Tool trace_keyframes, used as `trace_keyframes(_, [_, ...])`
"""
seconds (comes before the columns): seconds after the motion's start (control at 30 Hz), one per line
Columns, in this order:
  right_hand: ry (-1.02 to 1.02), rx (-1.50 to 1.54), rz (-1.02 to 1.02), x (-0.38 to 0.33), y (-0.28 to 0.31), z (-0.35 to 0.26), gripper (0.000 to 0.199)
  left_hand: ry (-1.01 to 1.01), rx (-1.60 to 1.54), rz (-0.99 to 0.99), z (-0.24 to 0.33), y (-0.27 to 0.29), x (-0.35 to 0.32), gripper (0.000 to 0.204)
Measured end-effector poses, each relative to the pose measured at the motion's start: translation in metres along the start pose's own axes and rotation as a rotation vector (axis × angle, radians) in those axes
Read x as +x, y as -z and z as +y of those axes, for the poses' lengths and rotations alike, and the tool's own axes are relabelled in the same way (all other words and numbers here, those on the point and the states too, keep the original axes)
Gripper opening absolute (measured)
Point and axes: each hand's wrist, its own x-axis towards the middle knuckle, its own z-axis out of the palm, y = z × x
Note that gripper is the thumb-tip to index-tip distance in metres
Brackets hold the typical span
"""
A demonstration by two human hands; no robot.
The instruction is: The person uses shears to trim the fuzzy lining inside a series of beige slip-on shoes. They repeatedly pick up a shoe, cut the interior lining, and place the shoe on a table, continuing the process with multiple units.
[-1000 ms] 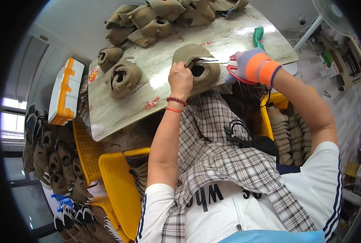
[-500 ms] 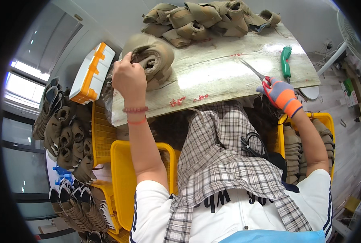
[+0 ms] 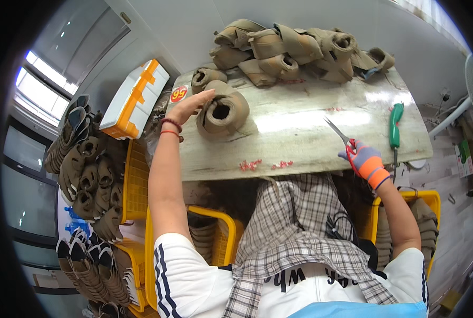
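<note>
A brown shoe upper (image 3: 231, 123) sits on the table with its round, dark opening facing me. My left hand (image 3: 188, 107) is open at the left side of this upper, fingers stretched out and close against its rim; whether they touch cannot be made out. In a grey and orange glove, my right hand (image 3: 364, 160) holds scissors (image 3: 339, 131) by their red handles over the table's near right part. The blades point away and to the left. Behind the nearest upper stands another shoe upper (image 3: 203, 78).
More brown uppers (image 3: 268, 45) are heaped along the table's (image 3: 310, 140) far edge. A green-handled tool (image 3: 395, 127) lies at right, and red scraps (image 3: 250, 165) near the front. A white box (image 3: 133, 103) with orange tape stands left; yellow crates (image 3: 135, 183) flank the table.
My left hand has moved from the top of the upper to its left side, and its curled fingers have straightened. The upper's opening has turned. My right hand still has the scissors; the view has shifted.
</note>
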Motion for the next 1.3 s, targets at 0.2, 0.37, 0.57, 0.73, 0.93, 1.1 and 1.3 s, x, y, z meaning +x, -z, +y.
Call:
trace_keyframes(0.2, [0.047,0.105,0.088,0.036,-0.038,-0.010,0.037,-0.143,0.189,0.498,-0.092,0.062,0.105,0.042])
trace_keyframes(0.37, [-0.025,0.243,0.178,0.044,-0.056,0.001,0.026,-0.037,0.352,0.979,-0.089,0.054,0.173,0.046])
trace_keyframes(0.57, [0.054,0.256,0.267,0.037,-0.067,0.007,0.026,-0.109,0.467,1.058,-0.117,0.076,0.199,0.022])
trace_keyframes(0.73, [0.010,0.258,0.272,0.039,-0.064,0.004,0.026,-0.221,0.428,1.175,-0.069,0.113,0.156,0.028])
trace_keyframes(0.93, [0.059,0.325,0.312,0.026,-0.041,-0.007,0.044,-0.435,0.616,1.047,0.074,0.104,0.036,0.026])
trace_keyframes(1.1, [0.303,0.437,0.304,-0.030,0.075,-0.057,0.049,-0.679,0.775,0.891,0.169,0.002,-0.042,0.021])
trace_keyframes(1.3, [0.363,-0.003,0.389,-0.081,0.134,-0.078,0.049,-0.769,0.806,0.663,0.189,-0.115,-0.086,0.019])
